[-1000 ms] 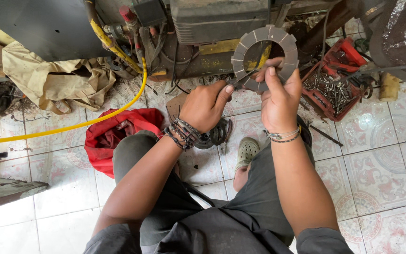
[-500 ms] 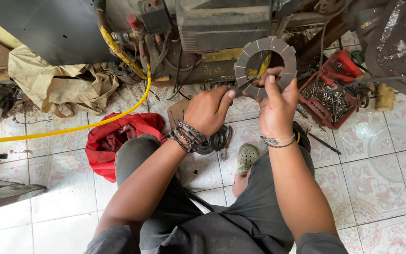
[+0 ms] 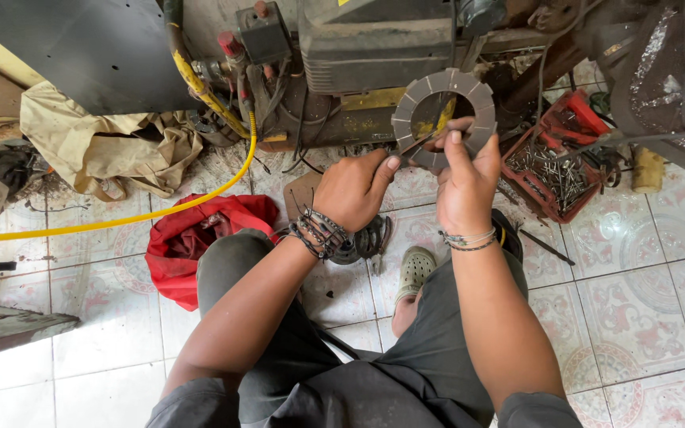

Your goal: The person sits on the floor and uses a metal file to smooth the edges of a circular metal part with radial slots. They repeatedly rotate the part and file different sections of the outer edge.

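Note:
My right hand (image 3: 464,184) holds up a grey ring-shaped friction plate (image 3: 443,111) with slotted segments, gripping its lower edge between thumb and fingers. My left hand (image 3: 350,190) is closed around a thin dark metal tool (image 3: 415,146) whose tip rests against the plate's lower left edge. Both wrists wear bracelets. Below the hands, on the tiled floor, lies a stack of dark rings (image 3: 366,235) beside my sandalled foot (image 3: 417,265).
A grimy machine (image 3: 342,55) with hoses stands just behind the plate. A yellow hose (image 3: 120,215) runs left across the floor. A red cloth (image 3: 196,234) lies at my left knee, a red tray of nails (image 3: 552,162) at right, a tan cloth (image 3: 97,139) at left.
Both hands and the plate have drifted slightly down and left in view as the camera shifted. The grips on plate and tool stay the same.

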